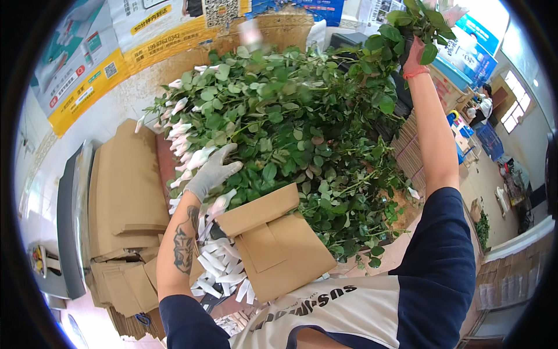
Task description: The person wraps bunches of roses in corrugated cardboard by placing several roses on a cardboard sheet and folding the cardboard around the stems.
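A big heap of leafy green rose stems (pixel 273 110) lies before me, its pale buds in white sleeves (pixel 181 142) pointing left. My left hand (pixel 214 173), in a grey glove, rests at the left edge of the heap beside a sleeved bud, thumb and fingers apart. Raised at the far right, my right hand (pixel 414 57) wears a glove with a red cuff. It is closed around roses (pixel 421 26) with pale pink buds; leaves partly hide its fingers. A blurred pale bud (pixel 250 34) shows above the heap's back edge.
Close to my body, a cardboard piece (pixel 285 247) overlaps a pile of white foam sleeves (pixel 221 264). Flattened cardboard boxes (pixel 128 192) are stacked at left. Posters (pixel 157 35) cover the back wall. Far right, another person (pixel 482 107) is beside a blue crate (pixel 490 141).
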The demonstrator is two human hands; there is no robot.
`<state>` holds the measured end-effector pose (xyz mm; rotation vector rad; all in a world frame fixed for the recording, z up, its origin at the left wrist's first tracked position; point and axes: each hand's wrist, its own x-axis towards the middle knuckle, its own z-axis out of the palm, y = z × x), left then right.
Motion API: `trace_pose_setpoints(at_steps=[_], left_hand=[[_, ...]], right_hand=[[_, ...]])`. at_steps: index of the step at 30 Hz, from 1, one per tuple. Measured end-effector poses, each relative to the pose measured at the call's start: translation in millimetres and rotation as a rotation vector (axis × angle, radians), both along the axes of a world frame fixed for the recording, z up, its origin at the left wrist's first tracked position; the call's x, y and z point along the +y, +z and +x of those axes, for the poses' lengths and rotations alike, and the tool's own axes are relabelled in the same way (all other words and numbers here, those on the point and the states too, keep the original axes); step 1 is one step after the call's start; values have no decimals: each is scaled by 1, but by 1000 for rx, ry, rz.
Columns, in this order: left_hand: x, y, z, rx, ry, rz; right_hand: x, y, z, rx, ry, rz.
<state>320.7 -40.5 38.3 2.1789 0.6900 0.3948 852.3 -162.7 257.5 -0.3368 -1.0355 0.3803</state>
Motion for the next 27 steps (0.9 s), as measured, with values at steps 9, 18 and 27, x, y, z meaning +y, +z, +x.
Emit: trace_pose_setpoints(at_steps=[9,18,27], left_hand=[[4,-3,23,21,179,58],[16,-17,57,577,134,810],[58,-66,66,733,115,572]], right_hand=[[20,-24,8,122,404,35],[-63,-35,19,-1293,-1886,-7],[-314,46,144,-957,-1768,-905]])
